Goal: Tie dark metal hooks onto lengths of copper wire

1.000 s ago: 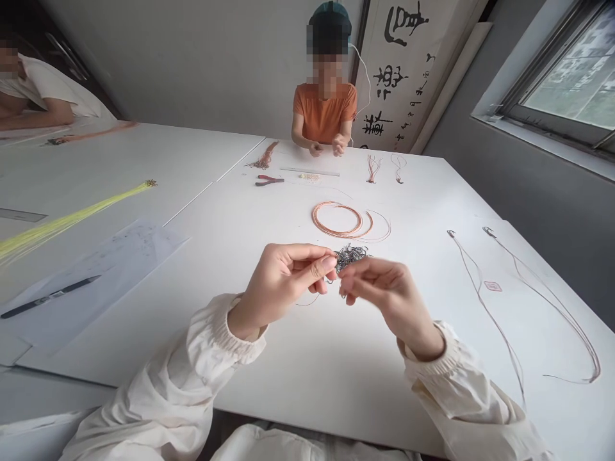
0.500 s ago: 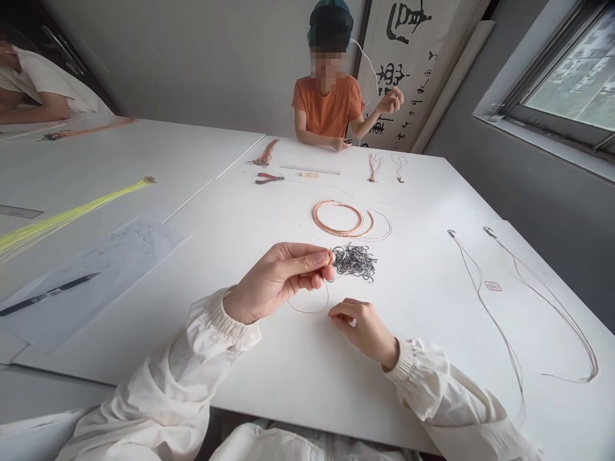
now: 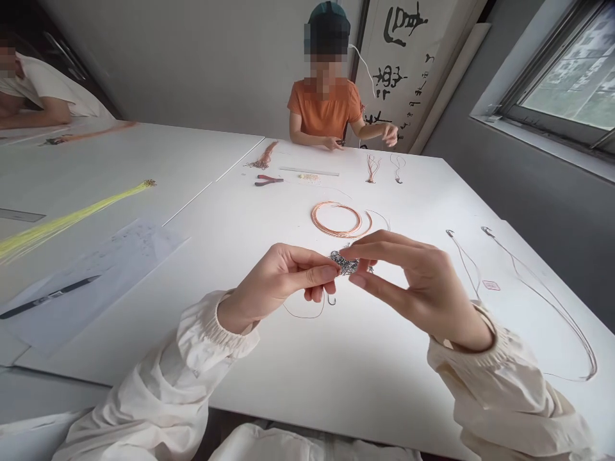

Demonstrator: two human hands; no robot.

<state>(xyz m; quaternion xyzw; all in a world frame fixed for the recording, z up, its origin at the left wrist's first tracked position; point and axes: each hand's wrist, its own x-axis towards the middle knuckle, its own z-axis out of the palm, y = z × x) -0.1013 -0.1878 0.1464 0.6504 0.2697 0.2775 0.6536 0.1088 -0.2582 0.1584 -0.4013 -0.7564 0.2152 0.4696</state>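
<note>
White tabletop (image 3: 288, 365) below, left hand (image 3: 276, 282) and right hand (image 3: 416, 285) meet, pinching dark metal hooks (image 3: 344, 262).

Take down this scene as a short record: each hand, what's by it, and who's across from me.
Left hand: fingers pinched beside dark metal hooks; thin copper wire loops below
Right hand: fingertips at the hooks; contact unclear
Nearby: coil of copper wire, red-handled pliers
Across: person in orange T-shirt, seated beyond the white table
</note>
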